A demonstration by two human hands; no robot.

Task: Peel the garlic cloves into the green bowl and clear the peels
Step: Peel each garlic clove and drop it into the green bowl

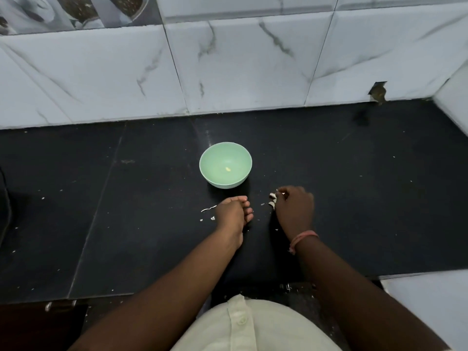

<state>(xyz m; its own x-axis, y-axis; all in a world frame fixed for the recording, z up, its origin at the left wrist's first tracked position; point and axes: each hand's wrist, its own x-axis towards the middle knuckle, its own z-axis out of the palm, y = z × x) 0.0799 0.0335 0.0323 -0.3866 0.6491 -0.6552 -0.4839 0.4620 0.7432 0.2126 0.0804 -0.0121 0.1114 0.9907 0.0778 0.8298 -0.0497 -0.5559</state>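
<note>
The green bowl (225, 165) stands on the black counter with one small pale peeled garlic clove (228, 169) at its bottom. My left hand (234, 214) rests on its edge on the counter just in front of the bowl, fingers relaxed and pointing right, holding nothing. My right hand (295, 207) is to the right of it, knuckles up and fingers curled, pinching a small white garlic peel (283, 193) at its fingertips. Two more peels (272, 200) lie against the left side of that hand. A thin curled peel (209, 209) and crumbs lie left of my left hand.
The black counter (126, 211) runs to a marble-tiled wall (253, 67) behind the bowl and carries scattered white flecks. A white block (453, 102) stands at the far right. A dark object (3, 211) sits at the left edge.
</note>
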